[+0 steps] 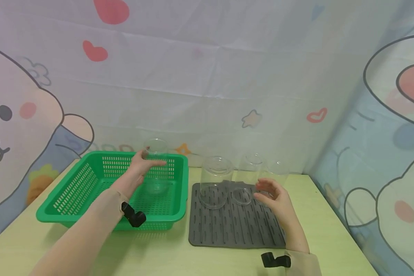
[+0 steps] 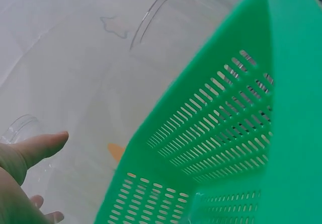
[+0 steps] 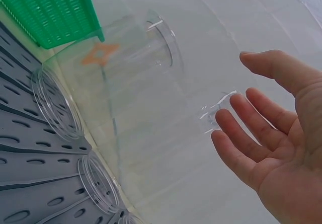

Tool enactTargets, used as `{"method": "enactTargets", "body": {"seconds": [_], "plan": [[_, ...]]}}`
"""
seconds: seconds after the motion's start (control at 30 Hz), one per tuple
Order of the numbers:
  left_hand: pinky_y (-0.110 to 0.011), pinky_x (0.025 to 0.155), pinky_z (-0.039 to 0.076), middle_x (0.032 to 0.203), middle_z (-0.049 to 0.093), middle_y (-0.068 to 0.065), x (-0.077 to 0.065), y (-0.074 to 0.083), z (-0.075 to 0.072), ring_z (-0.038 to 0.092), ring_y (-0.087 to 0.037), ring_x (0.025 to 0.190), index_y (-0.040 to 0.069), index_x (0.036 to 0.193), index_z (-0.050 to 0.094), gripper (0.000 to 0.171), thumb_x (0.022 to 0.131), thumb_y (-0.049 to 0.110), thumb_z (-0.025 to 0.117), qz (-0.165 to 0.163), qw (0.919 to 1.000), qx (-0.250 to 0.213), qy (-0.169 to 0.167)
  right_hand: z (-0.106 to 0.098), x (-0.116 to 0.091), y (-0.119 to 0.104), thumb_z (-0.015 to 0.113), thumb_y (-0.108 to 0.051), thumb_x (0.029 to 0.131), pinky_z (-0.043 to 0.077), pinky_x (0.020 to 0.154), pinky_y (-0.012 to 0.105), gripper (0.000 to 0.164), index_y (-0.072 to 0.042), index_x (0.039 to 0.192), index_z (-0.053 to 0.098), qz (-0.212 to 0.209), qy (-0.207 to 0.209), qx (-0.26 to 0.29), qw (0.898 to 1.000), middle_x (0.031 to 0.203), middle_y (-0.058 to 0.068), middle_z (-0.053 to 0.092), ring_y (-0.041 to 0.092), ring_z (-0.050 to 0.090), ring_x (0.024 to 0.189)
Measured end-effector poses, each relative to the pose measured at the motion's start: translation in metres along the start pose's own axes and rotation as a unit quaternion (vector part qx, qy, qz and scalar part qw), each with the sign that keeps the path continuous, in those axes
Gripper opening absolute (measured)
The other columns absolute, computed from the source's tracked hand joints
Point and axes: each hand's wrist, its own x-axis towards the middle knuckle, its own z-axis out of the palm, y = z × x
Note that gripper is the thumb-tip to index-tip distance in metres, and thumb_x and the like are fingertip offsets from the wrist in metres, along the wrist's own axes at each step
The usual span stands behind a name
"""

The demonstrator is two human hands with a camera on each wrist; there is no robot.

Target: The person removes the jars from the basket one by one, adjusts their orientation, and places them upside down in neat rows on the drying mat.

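My left hand (image 1: 138, 168) grips a tall clear jar (image 1: 157, 149) at the back right part of the green basket (image 1: 182, 188). The thumb (image 2: 43, 146) lies across the jar's near side; the other fingertips are partly hidden. Whether the jar's base touches the basket floor, I cannot tell. Over the right side of the grey ridged mat (image 1: 227, 230), my right hand (image 1: 277, 199) holds nothing, its fingers loosely bent and thumb apart. On the mat stand a wide clear jar (image 1: 216, 178), a narrower clear jar (image 1: 252, 168) and another clear jar (image 1: 278, 172) partly behind the right hand.
The pale yellow-green table (image 1: 151, 253) carries the basket on the left and the mat to its right. A printed cloth backdrop (image 1: 207, 96) hangs close behind the table and along both sides. The basket's right rim stands near the mat's left edge.
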Motion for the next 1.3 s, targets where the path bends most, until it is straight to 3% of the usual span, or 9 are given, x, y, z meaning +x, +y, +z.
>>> {"method": "enactTargets", "body": {"seconds": [0.27,0.47,0.6,0.7,0.87,1.0,1.07,1.23,1.3], "plan": [[-0.05,0.118,0.029,0.164,0.016,-0.01,-0.018,0.01,0.008,0.014,-0.032,0.151,0.013,0.158,0.016,0.097,0.083,0.012,0.077,0.077,0.9929,0.056,0.071,0.0,0.0,-0.001,0.068,-0.006,0.091,0.047,0.091,0.012,0.046,0.003,0.132,0.051,0.002,-0.002,0.0,1.0,0.113,-0.013,0.061,-0.004,0.057,0.106],[-0.052,0.117,0.029,0.159,0.03,-0.013,-0.031,0.013,0.02,0.025,-0.033,0.147,0.012,0.155,0.028,0.094,0.078,0.013,0.082,0.154,0.9746,0.082,0.14,0.004,0.0,-0.004,0.068,-0.004,0.09,0.047,0.09,0.012,0.052,0.002,0.137,0.046,0.002,-0.003,-0.002,1.0,0.128,0.014,0.057,-0.005,0.055,0.107],[-0.055,0.115,0.03,0.152,0.041,-0.016,-0.034,0.008,0.029,0.034,-0.036,0.143,0.01,0.149,0.039,0.089,0.073,0.011,0.085,0.23,0.9501,0.085,0.193,0.008,0.002,-0.007,0.069,-0.002,0.089,0.048,0.093,0.014,0.065,0.0,0.145,0.035,-0.002,-0.016,0.015,1.0,0.139,0.02,0.049,0.005,0.054,0.115],[-0.059,0.115,0.028,0.151,0.043,-0.017,-0.037,0.005,0.034,0.034,-0.036,0.143,0.011,0.146,0.045,0.086,0.07,0.007,0.086,0.276,0.9296,0.087,0.228,0.012,0.005,-0.008,0.07,-0.003,0.088,0.049,0.101,0.026,0.074,-0.004,0.149,0.029,-0.003,-0.03,0.021,0.999,0.146,0.019,0.043,0.019,0.051,0.125],[-0.064,0.115,0.021,0.151,0.043,-0.016,-0.047,0.002,0.047,0.029,-0.033,0.146,0.011,0.142,0.05,0.083,0.069,0.006,0.087,0.324,0.9088,0.08,0.251,0.015,0.006,-0.009,0.072,-0.004,0.087,0.042,0.108,0.049,0.08,-0.009,0.153,0.026,0.0,-0.033,0.019,0.999,0.151,0.014,0.037,0.033,0.043,0.135],[-0.062,0.116,0.02,0.146,0.048,-0.016,-0.054,-0.004,0.059,0.033,-0.034,0.143,0.01,0.141,0.051,0.081,0.068,0.006,0.087,0.365,0.8895,0.081,0.263,0.017,0.006,-0.009,0.072,-0.004,0.087,0.04,0.109,0.053,0.083,-0.011,0.154,0.024,-0.004,-0.034,0.016,0.999,0.154,0.014,0.034,0.034,0.04,0.138],[-0.063,0.114,0.021,0.143,0.05,-0.017,-0.057,-0.009,0.065,0.037,-0.036,0.139,0.009,0.14,0.051,0.082,0.066,0.005,0.088,0.396,0.8724,0.093,0.271,0.018,0.005,-0.011,0.073,-0.005,0.086,0.039,0.109,0.054,0.084,-0.012,0.154,0.023,-0.007,-0.036,0.014,0.999,0.155,0.015,0.032,0.034,0.038,0.14],[-0.072,0.109,0.021,0.133,0.056,-0.019,-0.062,-0.017,0.08,0.046,-0.038,0.128,0.005,0.135,0.055,0.082,0.06,0.001,0.089,0.472,0.8191,0.132,0.297,0.022,0.004,-0.02,0.074,-0.005,0.086,0.038,0.11,0.053,0.088,-0.012,0.155,0.021,-0.019,-0.038,0.006,0.999,0.156,0.014,0.032,0.034,0.036,0.142],[-0.075,0.108,0.019,0.131,0.058,-0.018,-0.064,-0.019,0.086,0.047,-0.038,0.127,0.006,0.134,0.056,0.083,0.058,-0.001,0.089,0.489,0.8036,0.147,0.306,0.023,0.004,-0.025,0.074,-0.004,0.085,0.038,0.11,0.053,0.089,-0.012,0.156,0.021,-0.033,-0.042,0.002,0.999,0.156,0.014,0.032,0.035,0.035,0.142]]}}
